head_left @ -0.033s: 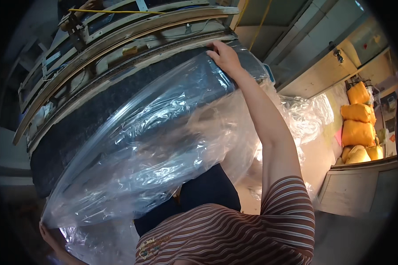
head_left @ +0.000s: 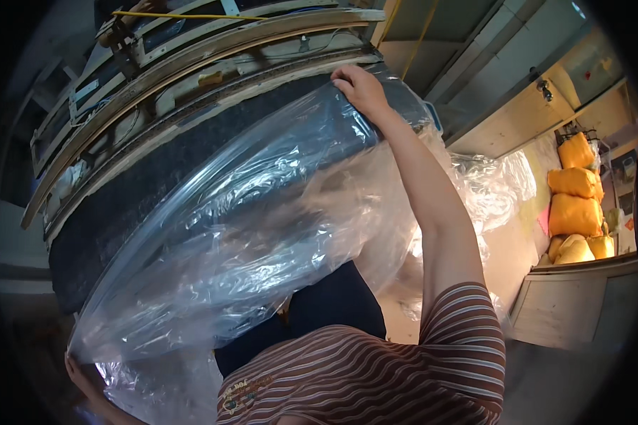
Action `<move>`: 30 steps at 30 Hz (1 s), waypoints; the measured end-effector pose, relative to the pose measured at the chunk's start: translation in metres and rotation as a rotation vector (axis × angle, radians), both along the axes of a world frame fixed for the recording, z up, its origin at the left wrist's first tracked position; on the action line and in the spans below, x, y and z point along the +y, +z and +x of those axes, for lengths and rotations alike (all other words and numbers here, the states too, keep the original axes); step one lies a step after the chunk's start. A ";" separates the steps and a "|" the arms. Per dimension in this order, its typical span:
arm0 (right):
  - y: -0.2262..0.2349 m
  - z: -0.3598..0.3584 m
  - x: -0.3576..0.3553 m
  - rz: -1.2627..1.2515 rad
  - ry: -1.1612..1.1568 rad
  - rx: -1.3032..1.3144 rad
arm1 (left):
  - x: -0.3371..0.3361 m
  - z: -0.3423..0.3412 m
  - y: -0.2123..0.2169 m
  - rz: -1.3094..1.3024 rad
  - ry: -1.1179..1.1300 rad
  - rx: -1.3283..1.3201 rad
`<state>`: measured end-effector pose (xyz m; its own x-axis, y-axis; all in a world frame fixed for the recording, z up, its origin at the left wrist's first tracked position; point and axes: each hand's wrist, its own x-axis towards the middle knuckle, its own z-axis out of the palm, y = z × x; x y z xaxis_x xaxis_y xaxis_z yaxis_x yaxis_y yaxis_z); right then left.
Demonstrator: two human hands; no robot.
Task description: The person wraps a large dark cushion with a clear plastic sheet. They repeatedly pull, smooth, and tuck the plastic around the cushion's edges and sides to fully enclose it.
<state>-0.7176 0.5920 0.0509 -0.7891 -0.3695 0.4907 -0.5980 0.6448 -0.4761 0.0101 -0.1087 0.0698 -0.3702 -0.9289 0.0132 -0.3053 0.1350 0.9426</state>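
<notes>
Right arm (head_left: 436,191) stretched forward, right grip (head_left: 359,90) curled, left grip (head_left: 74,370) out wide.

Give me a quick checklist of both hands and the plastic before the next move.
1. Left hand on the clear plastic film's gathered left corner: ok.
2. Right hand at the film's far right end: ok.
3. Right fingertips' grip: cannot tell; the hand's back hides it.
4. Film smooth: not ok, wrinkled throughout.
5. Dark work surface covered along its far side: not ok, a strip is bare.

dim left, glare on plastic (head_left: 259,185), blackened corners
</notes>
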 end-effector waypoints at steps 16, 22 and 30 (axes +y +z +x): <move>-0.027 -0.067 0.012 -0.640 -0.201 -0.100 | -0.192 -0.241 -0.063 -0.362 -0.047 0.212; -0.014 -0.084 0.017 -0.439 -0.231 -0.022 | -0.163 -0.330 -0.088 -0.289 0.024 0.103; -0.007 -0.092 0.007 -0.366 -0.390 -0.011 | -0.176 -0.360 -0.082 -0.358 0.013 -0.010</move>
